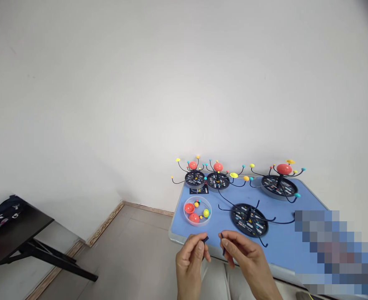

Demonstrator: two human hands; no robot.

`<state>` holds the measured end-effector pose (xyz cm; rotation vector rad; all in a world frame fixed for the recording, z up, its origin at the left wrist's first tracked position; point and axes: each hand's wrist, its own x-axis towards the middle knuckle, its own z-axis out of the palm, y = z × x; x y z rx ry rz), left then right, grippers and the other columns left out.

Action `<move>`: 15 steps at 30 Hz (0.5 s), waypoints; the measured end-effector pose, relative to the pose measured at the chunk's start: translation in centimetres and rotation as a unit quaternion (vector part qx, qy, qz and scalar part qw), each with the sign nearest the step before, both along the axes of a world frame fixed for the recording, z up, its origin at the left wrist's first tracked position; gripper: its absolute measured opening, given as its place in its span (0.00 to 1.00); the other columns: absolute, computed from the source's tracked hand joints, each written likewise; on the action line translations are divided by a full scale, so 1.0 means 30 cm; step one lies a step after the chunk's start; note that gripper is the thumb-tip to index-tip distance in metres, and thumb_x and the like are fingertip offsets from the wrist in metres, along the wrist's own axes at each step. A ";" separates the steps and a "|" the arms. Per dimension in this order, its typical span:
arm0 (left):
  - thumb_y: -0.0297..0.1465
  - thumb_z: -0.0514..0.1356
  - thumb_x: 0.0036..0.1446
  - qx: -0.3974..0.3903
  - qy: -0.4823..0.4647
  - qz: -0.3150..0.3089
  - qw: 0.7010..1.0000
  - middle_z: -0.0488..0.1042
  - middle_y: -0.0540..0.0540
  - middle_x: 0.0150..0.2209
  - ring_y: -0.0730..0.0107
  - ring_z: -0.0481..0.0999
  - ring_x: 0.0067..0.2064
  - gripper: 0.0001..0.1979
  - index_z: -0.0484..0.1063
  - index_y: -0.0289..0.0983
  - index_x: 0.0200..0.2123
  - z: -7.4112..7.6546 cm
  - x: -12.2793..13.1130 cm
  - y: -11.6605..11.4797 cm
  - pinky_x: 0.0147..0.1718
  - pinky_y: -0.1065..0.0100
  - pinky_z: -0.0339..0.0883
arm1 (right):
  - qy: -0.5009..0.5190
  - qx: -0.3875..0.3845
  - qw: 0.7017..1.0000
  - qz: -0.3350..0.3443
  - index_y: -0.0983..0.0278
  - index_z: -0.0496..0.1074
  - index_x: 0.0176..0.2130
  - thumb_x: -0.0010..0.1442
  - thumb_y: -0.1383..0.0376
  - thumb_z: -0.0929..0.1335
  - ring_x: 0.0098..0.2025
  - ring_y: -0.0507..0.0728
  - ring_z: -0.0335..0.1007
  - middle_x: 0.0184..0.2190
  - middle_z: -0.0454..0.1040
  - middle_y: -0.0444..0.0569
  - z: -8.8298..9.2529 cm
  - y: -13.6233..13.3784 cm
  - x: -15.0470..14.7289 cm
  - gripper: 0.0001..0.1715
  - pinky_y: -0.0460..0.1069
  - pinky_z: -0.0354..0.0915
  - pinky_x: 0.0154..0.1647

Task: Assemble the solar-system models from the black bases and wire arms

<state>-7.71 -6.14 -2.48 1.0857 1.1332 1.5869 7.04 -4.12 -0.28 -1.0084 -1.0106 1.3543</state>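
My left hand (192,256) and my right hand (244,256) are raised at the near edge of a blue table (284,243). Each pinches a small black piece: the left piece (205,239) and the right piece (222,237) are held a little apart. Just beyond them lies a black round base (249,220) with thin black wire arms and no balls. A clear bowl (197,210) to the left holds red, yellow and orange balls.
Three assembled models stand along the far edge: one (195,174) at the left, one (218,176) beside it, a larger one (280,179) at the right. A black side table (12,237) with a bag is at the lower left. A blurred patch covers the right corner.
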 end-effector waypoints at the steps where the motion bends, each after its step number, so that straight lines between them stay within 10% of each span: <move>1: 0.43 0.63 0.58 0.009 0.007 -0.003 1.000 0.72 0.48 0.25 0.71 0.71 0.28 0.17 0.81 0.37 0.41 0.000 0.008 -0.002 0.32 0.71 0.67 | 0.007 -0.006 1.000 0.005 0.64 0.78 0.30 0.44 0.48 0.77 0.19 0.50 0.60 0.16 0.69 0.43 -0.005 -0.006 0.006 0.23 0.47 0.58 0.21; 15: 0.41 0.63 0.59 0.027 0.014 -0.025 0.999 0.71 0.50 0.25 0.74 0.71 0.26 0.14 0.81 0.39 0.41 -0.021 0.057 -0.036 0.30 0.73 0.67 | 0.127 -0.039 0.988 0.073 0.61 0.71 0.36 0.45 0.51 0.78 0.16 0.45 0.54 0.20 0.71 0.40 -0.016 -0.057 0.054 0.25 0.41 0.50 0.13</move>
